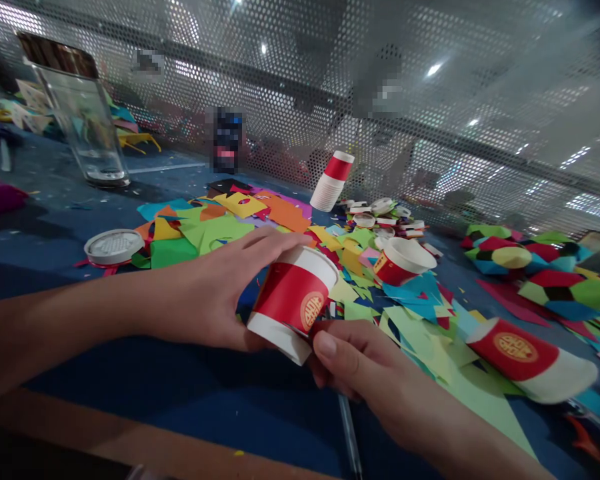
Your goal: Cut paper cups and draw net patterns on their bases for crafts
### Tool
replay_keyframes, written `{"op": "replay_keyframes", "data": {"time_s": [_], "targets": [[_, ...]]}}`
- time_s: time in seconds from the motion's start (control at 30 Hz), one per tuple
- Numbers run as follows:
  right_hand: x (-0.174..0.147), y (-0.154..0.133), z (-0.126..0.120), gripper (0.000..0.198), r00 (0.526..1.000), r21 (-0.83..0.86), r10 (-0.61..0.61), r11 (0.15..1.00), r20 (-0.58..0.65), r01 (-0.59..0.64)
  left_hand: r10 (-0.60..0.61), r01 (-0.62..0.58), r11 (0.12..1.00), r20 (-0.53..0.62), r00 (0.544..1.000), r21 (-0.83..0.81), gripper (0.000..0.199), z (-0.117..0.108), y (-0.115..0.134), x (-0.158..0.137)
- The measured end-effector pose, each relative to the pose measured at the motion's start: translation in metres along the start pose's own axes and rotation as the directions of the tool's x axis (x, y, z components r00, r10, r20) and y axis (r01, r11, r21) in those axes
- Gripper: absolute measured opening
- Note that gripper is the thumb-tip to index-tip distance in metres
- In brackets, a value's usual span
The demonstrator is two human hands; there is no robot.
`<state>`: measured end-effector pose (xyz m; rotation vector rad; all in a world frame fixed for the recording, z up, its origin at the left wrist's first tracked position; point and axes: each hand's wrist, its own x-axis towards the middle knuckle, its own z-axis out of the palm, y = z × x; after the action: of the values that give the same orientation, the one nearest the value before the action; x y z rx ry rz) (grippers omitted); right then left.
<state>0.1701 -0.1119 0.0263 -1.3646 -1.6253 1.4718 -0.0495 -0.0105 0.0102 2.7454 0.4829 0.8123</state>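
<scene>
The blue desk [145,380] is crowded past its near strip, so anything dropped could vanish among the coloured paper scraps [207,237] strewn beyond the hands. A tall glass jar [83,123] stands at the far left; a wide sweep of the arm might knock it, though it is well apart.

The left hand [213,293] grasps a red-and-white paper cup [293,293], held tilted above the desk's near part, fingers over its upper end and thumb low down. Too firm a squeeze could crumple the thin wall; too loose, and the cup could turn. The right hand [363,360] is curled at the cup's lower right edge, thumb forward; I cannot tell what it grips.

Under it lies a slim clear rod [349,437], which a lowered wrist might roll. Smallest, a thin dark edge [300,331] shows against the cup's white band. If that is a blade, a slip could tear the wall crookedly or nick the left thumb, which lies near.
</scene>
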Motion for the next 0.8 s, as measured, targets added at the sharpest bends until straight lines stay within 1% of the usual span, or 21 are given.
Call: {"op": "replay_keyframes", "data": {"time_s": [0.2, 0.33, 0.4, 0.47, 0.57, 0.8], "targets": [[-0.0007, 0.0038, -0.0010, 0.061, 1.000, -0.008, 0.014, 1.000, 0.010, -0.014, 0.016, -0.016, 1.000, 0.020, 1.000, 0.017, 0.096, -0.0039, 0.0033, 0.0012], [-0.0012, 0.0030, -0.0028, 0.061, 0.999, -0.009, 0.024, 1.000, 0.041, -0.024, 0.025, -0.026, 1.000, 0.015, 1.000, 0.018, 0.100, -0.0056, 0.0047, 0.0020], [-0.0014, 0.0020, -0.0027, 0.060, 0.998, -0.026, 0.042, 0.999, 0.055, -0.040, 0.028, -0.028, 0.999, 0.025, 0.999, 0.020, 0.103, -0.0065, 0.0060, 0.0029], [-0.0013, 0.0012, -0.0017, 0.060, 0.997, -0.049, 0.054, 0.997, 0.050, -0.052, 0.032, -0.032, 0.999, 0.022, 0.999, 0.028, 0.102, -0.0076, 0.0076, 0.0038], [-0.0009, 0.0008, 0.0002, 0.062, 0.998, -0.069, 0.060, 0.996, 0.026, -0.058, 0.036, -0.037, 0.998, 0.018, 0.999, 0.048, 0.098, -0.0089, 0.0094, 0.0043], [-0.0020, -0.0001, 0.0016, 0.070, 0.999, -0.135, 0.041, 0.990, 0.012, -0.039, 0.043, -0.044, 0.999, 0.019, 0.999, 0.030, 0.100, -0.0085, 0.0082, 0.0041]]}}
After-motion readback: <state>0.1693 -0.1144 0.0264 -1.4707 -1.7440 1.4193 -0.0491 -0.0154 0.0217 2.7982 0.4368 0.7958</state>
